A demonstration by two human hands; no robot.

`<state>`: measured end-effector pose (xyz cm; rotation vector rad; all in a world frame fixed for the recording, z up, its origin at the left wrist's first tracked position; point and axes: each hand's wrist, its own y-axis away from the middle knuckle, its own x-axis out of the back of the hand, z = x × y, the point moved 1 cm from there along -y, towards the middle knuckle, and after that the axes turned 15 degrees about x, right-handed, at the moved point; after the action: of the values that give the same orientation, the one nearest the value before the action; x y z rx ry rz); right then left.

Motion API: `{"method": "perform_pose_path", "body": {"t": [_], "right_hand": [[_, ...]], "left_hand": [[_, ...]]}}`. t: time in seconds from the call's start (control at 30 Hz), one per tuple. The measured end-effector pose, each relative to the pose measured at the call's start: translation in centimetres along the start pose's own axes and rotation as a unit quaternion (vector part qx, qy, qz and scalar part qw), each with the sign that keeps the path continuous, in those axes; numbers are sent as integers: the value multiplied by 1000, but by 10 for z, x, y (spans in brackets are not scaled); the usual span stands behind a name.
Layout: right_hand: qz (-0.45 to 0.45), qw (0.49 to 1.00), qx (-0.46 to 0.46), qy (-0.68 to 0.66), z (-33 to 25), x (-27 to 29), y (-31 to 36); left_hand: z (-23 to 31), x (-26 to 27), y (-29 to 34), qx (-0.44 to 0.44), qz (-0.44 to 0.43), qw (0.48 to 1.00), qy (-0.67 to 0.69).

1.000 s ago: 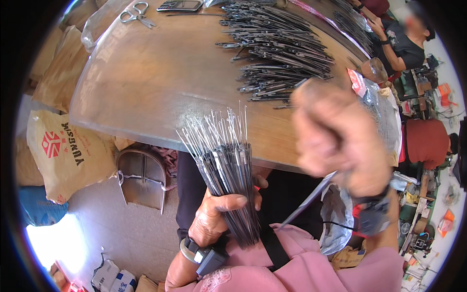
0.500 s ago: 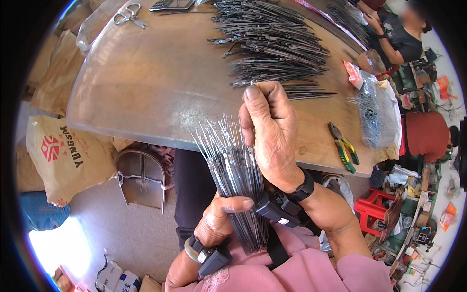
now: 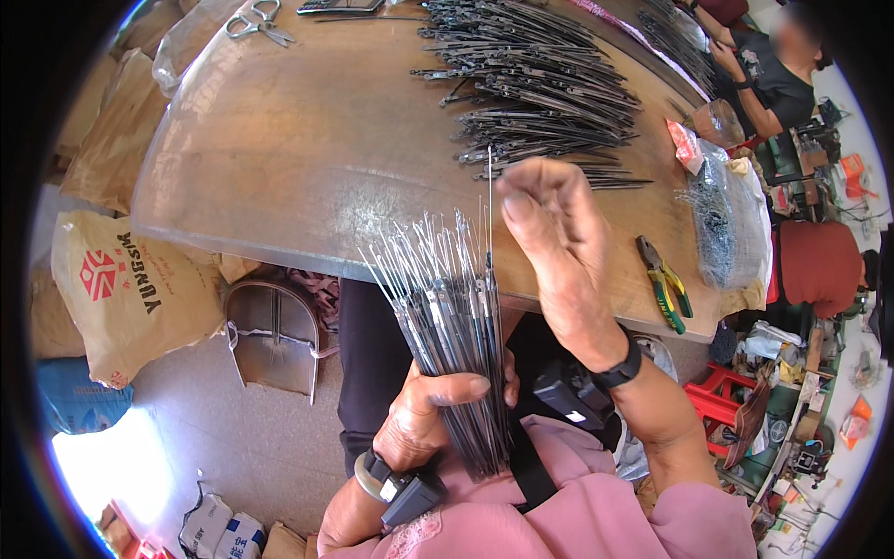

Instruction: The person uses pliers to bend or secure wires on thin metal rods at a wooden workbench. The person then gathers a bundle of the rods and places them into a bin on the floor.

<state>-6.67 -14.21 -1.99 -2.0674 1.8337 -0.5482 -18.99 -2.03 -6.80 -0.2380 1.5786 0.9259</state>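
My left hand (image 3: 421, 415) is wrapped round a thick bundle of thin dark rods (image 3: 463, 363), held upright in front of my body. Pale, fine wire ends fan out at the bundle's top. One wire (image 3: 490, 196) stands taller than the others at its right side. My right hand (image 3: 570, 256) is raised just right of that wire, over the table edge; its slightly blurred fingers are loosely curled and apart, with nothing visible in them. Across the table lies a large pile of similar dark rods (image 3: 540, 84).
The wooden table (image 3: 251, 177) holds scissors (image 3: 259, 23) at far left and green-and-yellow pliers (image 3: 663, 284) at right. Plastic packs (image 3: 722, 224) lie by its right edge. A dustpan (image 3: 273, 335) and a tan sack (image 3: 140, 298) stand left; a co-worker (image 3: 768, 74) sits far right.
My right hand has come away from above the bundle, moving right and loosening from a pinch. The tall wire now stands free of it. My left hand keeps its grip.
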Motion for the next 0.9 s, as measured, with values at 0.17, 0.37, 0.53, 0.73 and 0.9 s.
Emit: {"method": "perform_pose_path", "body": {"t": [0.17,0.37,0.53,0.73,0.9], "right_hand": [[-144,986,-5,83,-19,21,23],[-99,990,-96,40,-17,19,37],[-76,975,-209,-17,-22,19,39],[-96,982,9,161,-15,10,53],[-101,977,67,177,-10,4,54]], "left_hand": [[1,-5,-1,-1,26,1000,-16],[1,-7,-3,6,16,1000,-20],[1,-11,0,7,47,999,-18],[5,-14,5,23,71,997,-11],[3,-5,3,-12,76,997,-28]]}}
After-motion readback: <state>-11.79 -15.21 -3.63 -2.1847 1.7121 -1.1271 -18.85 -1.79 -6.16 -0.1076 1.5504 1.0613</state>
